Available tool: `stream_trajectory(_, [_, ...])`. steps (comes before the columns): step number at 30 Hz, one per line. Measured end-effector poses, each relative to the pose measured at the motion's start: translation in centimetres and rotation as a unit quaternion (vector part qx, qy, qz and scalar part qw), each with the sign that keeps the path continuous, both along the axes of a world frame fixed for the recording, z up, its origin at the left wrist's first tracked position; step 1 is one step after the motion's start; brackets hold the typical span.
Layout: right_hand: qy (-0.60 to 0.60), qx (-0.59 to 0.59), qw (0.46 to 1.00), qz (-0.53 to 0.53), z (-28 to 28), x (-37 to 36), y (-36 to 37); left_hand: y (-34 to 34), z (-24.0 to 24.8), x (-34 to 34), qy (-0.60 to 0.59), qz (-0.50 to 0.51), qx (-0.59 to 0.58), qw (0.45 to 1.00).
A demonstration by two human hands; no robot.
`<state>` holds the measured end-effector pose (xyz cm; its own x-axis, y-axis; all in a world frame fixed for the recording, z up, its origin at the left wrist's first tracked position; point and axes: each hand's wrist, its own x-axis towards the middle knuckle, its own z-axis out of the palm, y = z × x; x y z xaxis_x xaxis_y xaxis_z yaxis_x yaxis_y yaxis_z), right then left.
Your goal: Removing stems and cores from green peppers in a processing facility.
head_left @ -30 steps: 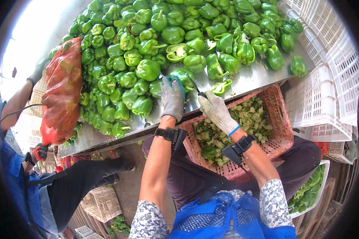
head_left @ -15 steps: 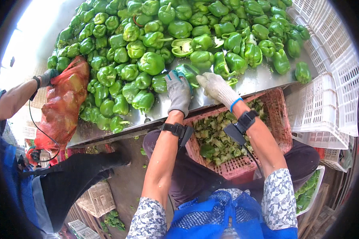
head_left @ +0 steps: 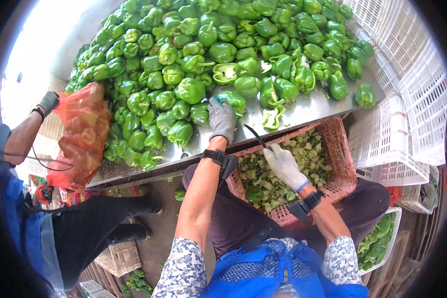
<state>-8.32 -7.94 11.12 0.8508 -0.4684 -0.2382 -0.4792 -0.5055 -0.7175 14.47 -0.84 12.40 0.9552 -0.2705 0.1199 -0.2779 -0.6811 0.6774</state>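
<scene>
My left hand (head_left: 222,118), in a grey glove with teal fingertips, is closed on a green bell pepper (head_left: 234,102) at the table's near edge. The glove hides part of that pepper. To its right, my right hand (head_left: 284,164) wears a white glove and grips a knife (head_left: 255,134) with a thin, dark, curved blade. The knife points up and left, apart from the pepper, while that hand is over the pink crate (head_left: 351,171) of green trimmings. A cut-open pepper piece (head_left: 272,117) lies on the metal table near the knife.
Many bell peppers (head_left: 189,91) are heaped across the metal table (head_left: 315,110). At left, a co-worker's gloved hand (head_left: 48,103) holds a red mesh sack (head_left: 82,136). White plastic crates (head_left: 382,131) stand at right, and a white tub (head_left: 382,253) of green pieces sits low beside my leg.
My right hand has drawn back from the peppers, down and right over the crate, and the knife now shows. My left hand stays at the pepper. The co-worker's hand has shifted on the sack's top.
</scene>
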Motion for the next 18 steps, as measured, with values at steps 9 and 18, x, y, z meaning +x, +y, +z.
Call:
stream_trajectory(9, [-0.098, 0.353, 0.909, -0.197, 1.4, -5.7, 0.1, 3.0, 2.0, -2.8, 0.0, -0.125, 0.018, 0.992])
stream_trajectory(18, [-0.117, 0.3, 0.944, -0.067, 4.5, -0.8, 4.7, 16.9, 2.6, 4.0, -0.034, 0.022, 0.18, 0.983])
